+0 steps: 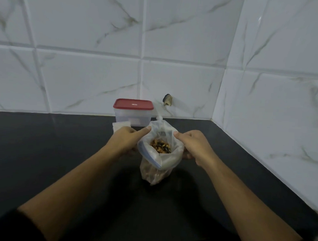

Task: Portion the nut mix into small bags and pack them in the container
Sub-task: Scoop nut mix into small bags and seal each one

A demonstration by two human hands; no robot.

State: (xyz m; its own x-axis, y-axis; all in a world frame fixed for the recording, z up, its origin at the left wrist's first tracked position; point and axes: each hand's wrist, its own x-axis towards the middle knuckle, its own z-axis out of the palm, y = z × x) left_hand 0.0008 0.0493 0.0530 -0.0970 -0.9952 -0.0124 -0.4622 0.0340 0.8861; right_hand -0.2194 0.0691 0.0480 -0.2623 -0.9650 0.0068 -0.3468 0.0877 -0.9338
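A clear plastic zip bag (pixel 168 160) stands upright on the black counter, its mouth held wide. Inside it lies the nut mix (pixel 160 146), brown, yellow and dark pieces. My left hand (pixel 127 139) grips the bag's left rim, thumb along the top edge. My right hand (pixel 191 144) grips the right rim in the same way. Behind the bag stands a clear plastic container (pixel 133 113) with a red lid on it. A small stack of empty little bags (pixel 120 126) lies to the container's left front, partly hidden by my left hand.
The black counter (pixel 63 153) ends at white marble-look tiled walls at the back and right. A dark broken spot (pixel 167 99) shows low on the back wall. A small white round object (pixel 159 118) peeks out behind the bag.
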